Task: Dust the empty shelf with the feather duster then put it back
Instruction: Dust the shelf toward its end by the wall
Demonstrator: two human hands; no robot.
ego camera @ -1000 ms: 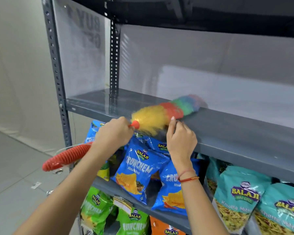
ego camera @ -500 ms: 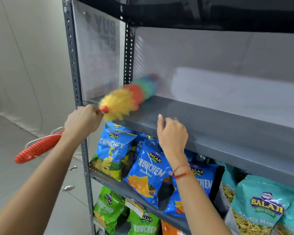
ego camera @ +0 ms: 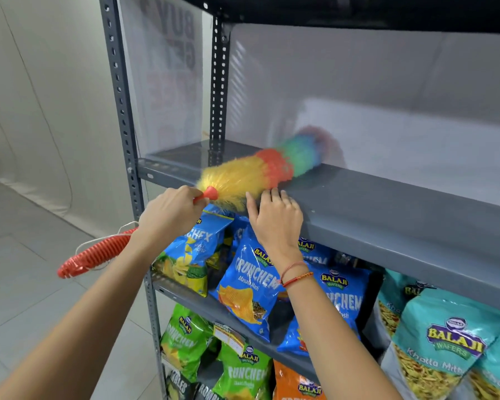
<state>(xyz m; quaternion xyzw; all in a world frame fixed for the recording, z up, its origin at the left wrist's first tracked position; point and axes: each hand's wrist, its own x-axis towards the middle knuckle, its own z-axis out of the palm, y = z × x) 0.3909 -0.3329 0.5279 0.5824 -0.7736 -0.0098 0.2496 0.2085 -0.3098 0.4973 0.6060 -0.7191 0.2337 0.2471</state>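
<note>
A grey metal shelving unit point(ego camera: 122, 116) with perforated uprights fills most of the view, backed by a translucent sheet. Its empty shelf point(ego camera: 387, 203) is a bare grey board running from the left upright down toward the right edge. On the tiers below stand snack bags: blue bags point(ego camera: 251, 287) just under the empty shelf, teal bags point(ego camera: 442, 342) at the right, green bags point(ego camera: 243, 370) and an orange one lower down. Pale floor tiles point(ego camera: 26, 284) lie at the left.

The feather duster point(ego camera: 260, 171) lies across the front left part of the empty shelf, its yellow, red, green and blue head resting on the board, with the far tip blurred. Some yellow fibres hang over the front lip. Its ribbed red handle point(ego camera: 93, 255) sticks out behind the left forearm, with a white loop at its side.

The left hand point(ego camera: 168, 215) grips the duster just behind the red collar, fingers clamped round the shaft. The right hand point(ego camera: 274, 220) rests against the shelf's front edge just beside the yellow fibres, fingers point(ego camera: 272, 194) loosely spread and hooked over the lip, holding nothing. Red threads point(ego camera: 296, 275) circle the right wrist.
</note>
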